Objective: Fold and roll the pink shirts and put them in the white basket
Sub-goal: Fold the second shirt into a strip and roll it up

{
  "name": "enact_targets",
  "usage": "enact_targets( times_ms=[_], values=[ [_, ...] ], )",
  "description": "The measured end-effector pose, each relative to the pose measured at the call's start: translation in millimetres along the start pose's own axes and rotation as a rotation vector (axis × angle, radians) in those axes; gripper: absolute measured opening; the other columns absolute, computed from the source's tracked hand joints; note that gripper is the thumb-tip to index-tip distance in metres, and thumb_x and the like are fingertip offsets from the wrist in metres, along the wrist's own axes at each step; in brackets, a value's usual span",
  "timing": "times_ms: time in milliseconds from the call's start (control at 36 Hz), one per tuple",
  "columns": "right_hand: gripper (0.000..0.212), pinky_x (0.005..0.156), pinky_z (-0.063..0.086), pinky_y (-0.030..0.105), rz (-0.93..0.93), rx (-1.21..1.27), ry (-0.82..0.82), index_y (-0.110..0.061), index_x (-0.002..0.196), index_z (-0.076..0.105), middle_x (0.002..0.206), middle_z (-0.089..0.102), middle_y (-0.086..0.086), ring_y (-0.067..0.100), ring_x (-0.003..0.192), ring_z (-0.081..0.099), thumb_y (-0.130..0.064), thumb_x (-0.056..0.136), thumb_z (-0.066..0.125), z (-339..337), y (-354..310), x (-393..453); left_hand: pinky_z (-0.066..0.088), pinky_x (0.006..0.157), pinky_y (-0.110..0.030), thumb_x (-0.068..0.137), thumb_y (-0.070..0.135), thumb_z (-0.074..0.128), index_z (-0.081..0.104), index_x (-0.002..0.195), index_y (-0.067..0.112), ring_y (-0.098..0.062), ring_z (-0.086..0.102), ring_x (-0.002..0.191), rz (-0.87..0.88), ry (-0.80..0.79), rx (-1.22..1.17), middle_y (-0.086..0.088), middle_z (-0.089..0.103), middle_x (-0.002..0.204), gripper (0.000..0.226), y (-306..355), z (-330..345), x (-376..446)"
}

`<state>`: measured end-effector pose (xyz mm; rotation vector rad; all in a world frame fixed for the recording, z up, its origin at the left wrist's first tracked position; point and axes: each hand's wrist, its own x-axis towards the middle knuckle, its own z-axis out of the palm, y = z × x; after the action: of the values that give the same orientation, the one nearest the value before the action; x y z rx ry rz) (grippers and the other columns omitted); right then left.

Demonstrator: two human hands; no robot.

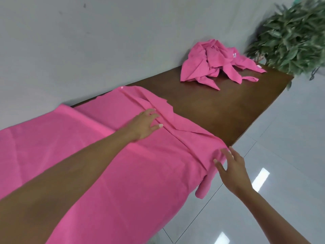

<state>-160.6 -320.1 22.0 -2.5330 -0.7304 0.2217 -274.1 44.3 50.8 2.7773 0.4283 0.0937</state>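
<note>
1. Hidden/cut off: the near end of the spread bright-pink cotton shirt (109,155) runs out of frame at the left and bottom edges, so its full outline can't be made out. The left forearm crosses over it and covers part of the cloth.
2. The dark brown wooden table (219,104) shows only at its far half; the rest is under the cloth. Its near-left part is out of view.
3. The leafy green plant (290,37) at the far right corner is blurred and cropped by the frame edge; can't tell what it stands in.
4. Spread shirt: lies flat along the table, against the grey wall (88,41). A sleeve or side panel is folded in along the far end, leaving a raised diagonal crease. One corner hangs off the table's front edge over the glossy grey tiled floor (290,155).
5. Crumpled pile of pink shirts (216,62): heaped at the far end of the table, near the plant, well apart from the spread one. Count unclear.
6. Left hand (146,125): fingers straight, palm down, resting on the shirt at the fold line.
7. Right hand (232,171): fingers spread and loose at the shirt's front edge; whether the fingertips touch the cloth is unclear. Hands apart.
</note>
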Motion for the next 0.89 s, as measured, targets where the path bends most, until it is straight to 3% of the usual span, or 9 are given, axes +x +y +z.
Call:
enact_targets(
  times_ms=[139, 222, 417, 611, 722, 778, 833, 889],
  values=[
    [0.065, 0.115, 0.032, 0.052, 0.027, -0.052, -0.066, -0.025, 0.150, 0.042, 0.162, 0.028, 0.009, 0.031, 0.148, 0.021, -0.057, 0.094, 0.045, -5, 10, 25, 0.023, 0.121, -0.040, 0.105, 0.042, 0.048, 0.066, 0.126, 0.022, -0.025, 0.031, 0.147, 0.240, -0.009, 0.058, -0.003, 0.035, 0.161, 0.034, 5, 4, 44],
    [0.066, 0.116, 0.032, 0.051, 0.031, -0.047, -0.077, -0.027, 0.150, 0.044, 0.161, 0.031, 0.005, 0.027, 0.147, 0.024, -0.060, 0.092, 0.042, -7, 16, 38, 0.025, 0.118, -0.039, 0.106, 0.035, 0.046, 0.065, 0.123, 0.018, -0.023, 0.036, 0.143, 0.314, -0.025, 0.112, -0.002, 0.042, 0.157, 0.030, 9, 7, 70],
    [0.037, 0.104, 0.042, 0.038, -0.068, -0.090, 0.057, -0.014, 0.128, 0.067, 0.132, 0.064, 0.002, 0.024, 0.126, 0.051, -0.032, 0.098, 0.055, -9, 24, 55, 0.040, 0.104, -0.044, 0.101, 0.017, 0.058, 0.054, 0.141, 0.024, -0.022, 0.049, 0.123, 0.449, -0.184, 0.198, 0.004, 0.058, 0.137, 0.041, 9, 10, 116],
    [0.014, 0.084, 0.041, 0.028, -0.042, -0.027, 0.122, -0.022, 0.110, 0.069, 0.101, 0.064, -0.014, 0.012, 0.103, 0.050, -0.021, 0.098, 0.063, -11, 20, 66, 0.035, 0.086, -0.033, 0.102, 0.018, 0.053, 0.061, 0.113, 0.023, -0.018, 0.046, 0.101, 0.596, -0.135, 0.375, 0.002, 0.056, 0.113, 0.015, 3, 9, 135],
    [0.011, 0.084, 0.041, 0.033, 0.014, 0.010, 0.045, -0.026, 0.106, 0.066, 0.096, 0.064, -0.015, 0.016, 0.104, 0.046, -0.024, 0.096, 0.065, -13, 23, 76, 0.023, 0.074, -0.031, 0.100, 0.011, 0.049, 0.056, 0.104, 0.021, -0.016, 0.038, 0.089, 0.583, -0.097, 0.448, 0.004, 0.048, 0.095, 0.013, 0, 6, 140],
    [0.002, 0.084, 0.042, 0.035, 0.031, -0.005, -0.004, -0.027, 0.097, 0.068, 0.093, 0.064, -0.014, 0.017, 0.102, 0.046, -0.027, 0.095, 0.067, -15, 26, 80, 0.030, 0.075, -0.033, 0.100, 0.010, 0.048, 0.052, 0.100, 0.019, -0.017, 0.038, 0.086, 0.536, -0.115, 0.473, 0.004, 0.046, 0.092, 0.009, -1, 1, 140],
    [0.007, 0.085, 0.044, 0.037, 0.026, -0.005, -0.037, -0.027, 0.089, 0.067, 0.093, 0.064, -0.014, 0.018, 0.101, 0.049, -0.031, 0.094, 0.067, -17, 32, 83, 0.038, 0.078, -0.037, 0.099, 0.009, 0.047, 0.045, 0.094, 0.018, -0.018, 0.042, 0.085, 0.492, -0.135, 0.475, 0.003, 0.046, 0.089, 0.011, -2, -2, 139],
    [0.011, 0.084, 0.044, 0.036, 0.017, 0.047, -0.049, -0.028, 0.087, 0.064, 0.095, 0.064, -0.013, 0.015, 0.101, 0.050, -0.036, 0.096, 0.064, -23, 35, 84, 0.037, 0.070, -0.037, 0.095, 0.004, 0.046, 0.039, 0.088, 0.019, -0.021, 0.045, 0.080, 0.417, -0.115, 0.440, 0.001, 0.044, 0.084, 0.018, -2, -7, 137]
  ],
)
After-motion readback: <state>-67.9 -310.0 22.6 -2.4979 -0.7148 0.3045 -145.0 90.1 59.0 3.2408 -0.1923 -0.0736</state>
